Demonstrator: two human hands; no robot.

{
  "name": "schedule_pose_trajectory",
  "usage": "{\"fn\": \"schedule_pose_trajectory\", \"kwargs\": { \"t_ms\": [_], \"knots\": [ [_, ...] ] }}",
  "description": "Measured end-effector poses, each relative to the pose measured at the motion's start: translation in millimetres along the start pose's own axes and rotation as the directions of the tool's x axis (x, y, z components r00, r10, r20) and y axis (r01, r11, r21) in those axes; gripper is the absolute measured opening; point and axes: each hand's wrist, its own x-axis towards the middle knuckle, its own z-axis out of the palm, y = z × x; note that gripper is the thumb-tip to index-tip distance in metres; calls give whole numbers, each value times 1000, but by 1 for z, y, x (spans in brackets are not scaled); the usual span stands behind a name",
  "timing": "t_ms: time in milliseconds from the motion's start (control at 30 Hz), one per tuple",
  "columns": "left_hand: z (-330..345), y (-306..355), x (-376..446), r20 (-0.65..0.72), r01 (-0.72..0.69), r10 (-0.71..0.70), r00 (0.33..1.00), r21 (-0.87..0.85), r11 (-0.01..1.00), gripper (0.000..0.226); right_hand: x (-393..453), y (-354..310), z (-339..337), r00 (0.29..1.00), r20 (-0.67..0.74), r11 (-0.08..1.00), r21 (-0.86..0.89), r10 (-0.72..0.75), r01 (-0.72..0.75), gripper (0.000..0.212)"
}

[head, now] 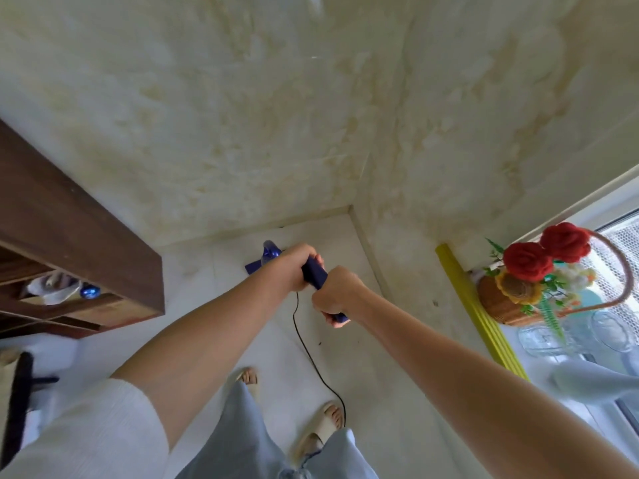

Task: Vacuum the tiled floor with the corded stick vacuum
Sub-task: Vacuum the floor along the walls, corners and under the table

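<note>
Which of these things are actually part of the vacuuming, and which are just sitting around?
Part of the job:
stick vacuum, gripped by left hand and right hand
black cord, trailing on the floor
tiled floor

Just lying about:
flower basket
yellow strip
wooden shelf unit

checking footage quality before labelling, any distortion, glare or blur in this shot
Head view: strong wide-angle distortion bends the wall corner and the yellow strip; daylight blows out the window at right; the brown shelf edge is soft; both hands on the blue vacuum handle look fairly sharp.
</note>
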Motion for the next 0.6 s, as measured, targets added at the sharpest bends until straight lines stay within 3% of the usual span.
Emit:
{"fn": "schedule_pose_trajectory", "kwargs": {
  "t_ms": [100,367,600],
  "knots": [
    [-23,3,13,-27,95,-99,995,-120,988,32,19,-18,19,1000,6,997,68,19,-20,18],
    [-97,35,44,-32,110,-108,994,65,992,36,49,-95,63,996,-13,969,231,90,-85,14],
    [-134,77,60,52,174,-175,983,28,984,33,65,-148,54,992,-80,963,260,97,-73,13]
  ]
}}
